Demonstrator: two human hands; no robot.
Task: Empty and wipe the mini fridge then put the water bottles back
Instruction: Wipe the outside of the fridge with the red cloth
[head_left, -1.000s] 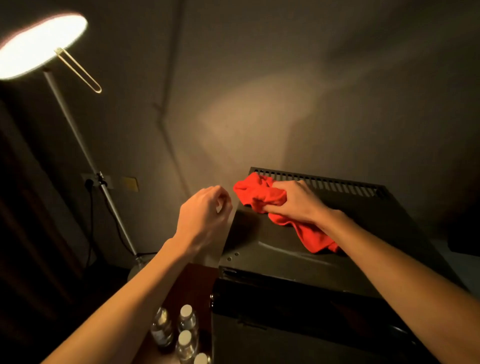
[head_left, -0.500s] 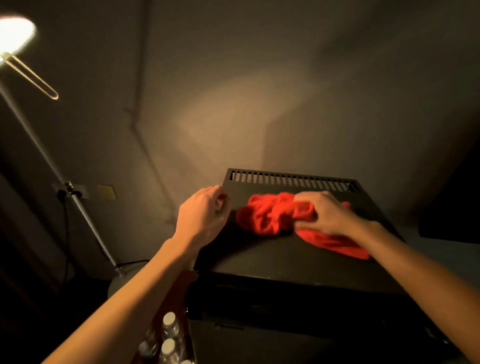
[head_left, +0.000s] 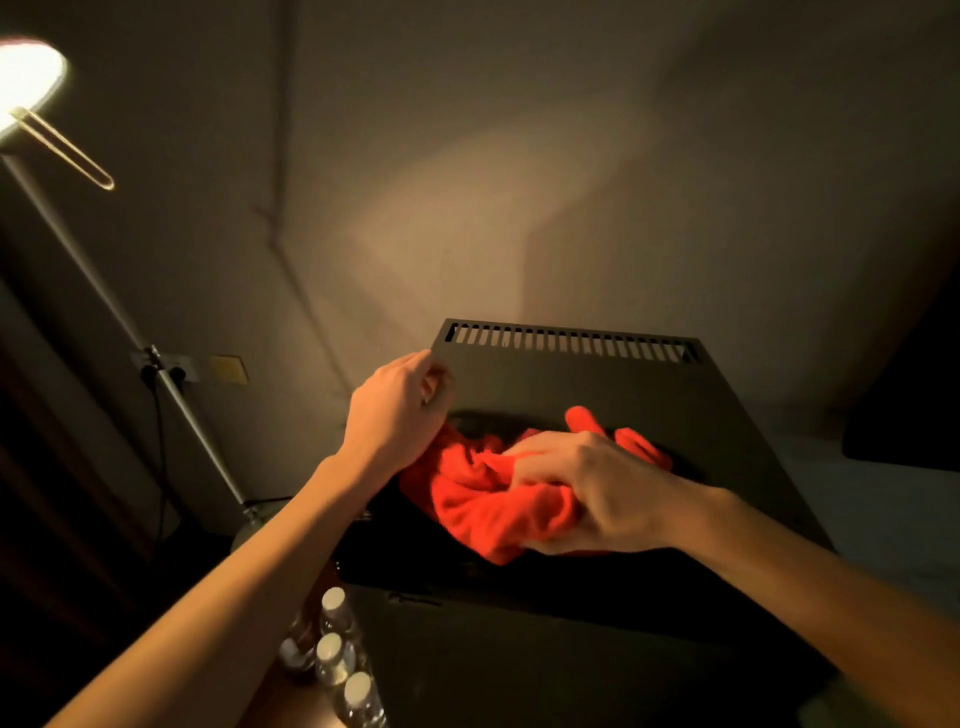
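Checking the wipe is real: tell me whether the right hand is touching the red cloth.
Touching. The head view shows the right hand with fingers curled round the red cloth, bunching it on the fridge top.

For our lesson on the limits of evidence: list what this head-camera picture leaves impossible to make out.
- Mini fridge inside and door: head view shows only its top; the front is in shadow.
- Water bottles: count uncertain; the left forearm, bottom edge and darkness hide some.
- Red cloth: partly covered by the right hand.
- Left hand fingers: curled away; contents unseen.
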